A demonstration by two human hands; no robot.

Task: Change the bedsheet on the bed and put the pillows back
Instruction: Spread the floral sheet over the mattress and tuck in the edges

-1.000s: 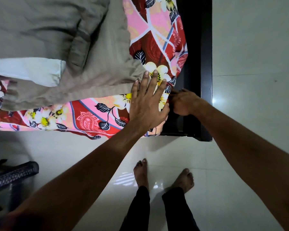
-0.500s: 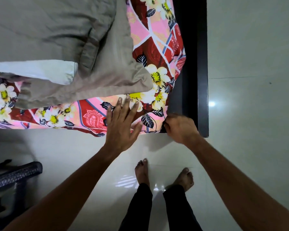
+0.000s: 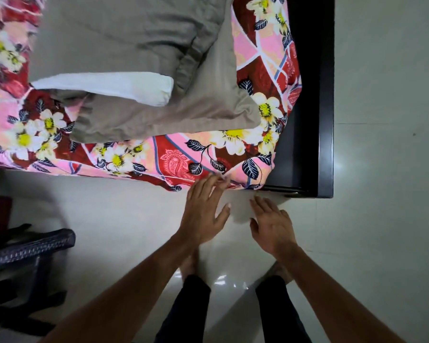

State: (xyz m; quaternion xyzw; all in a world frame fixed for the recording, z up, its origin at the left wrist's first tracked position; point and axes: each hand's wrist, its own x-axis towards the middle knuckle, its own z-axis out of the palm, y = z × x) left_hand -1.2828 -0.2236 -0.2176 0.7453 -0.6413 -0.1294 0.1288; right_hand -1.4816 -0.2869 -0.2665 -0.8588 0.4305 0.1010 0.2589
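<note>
Head view, looking down on one corner of the bed. Pink-and-red thin fabric bedsheet printed with white flowers point(image 3: 188, 159) lies spread over the mattress. Its lower edge hangs over the side nearest me, and its corner is drawn round the mattress beside the glossy black bed frame point(image 3: 325, 95). Soft grey-brown pillow in a fabric case point(image 3: 134, 45) rests on the sheet near that corner, with a white inner pillow point(image 3: 109, 86) showing at its open end.

I judge the sheet light, limp and quick to wrinkle. It should slide over the mattress under a small pull, except where the pillow weighs on it. The best hold is a pinch on the hanging hem close to the corner, so the cloth can be drawn down and tucked.

My left hand point(image 3: 203, 216) is spread wide with straight fingers. Its fingertips point(image 3: 209, 181) appear to meet the hanging edge of the sheet, though blur hides the contact, and they grip nothing. My right hand point(image 3: 273, 226) hangs over the glossy pale tiled floor point(image 3: 382, 219), just below the corner and apart from the cloth, fingers loosely extended, holding nothing. Dark woven chair point(image 3: 27, 246) stands at the left, well apart from both hands.
</note>
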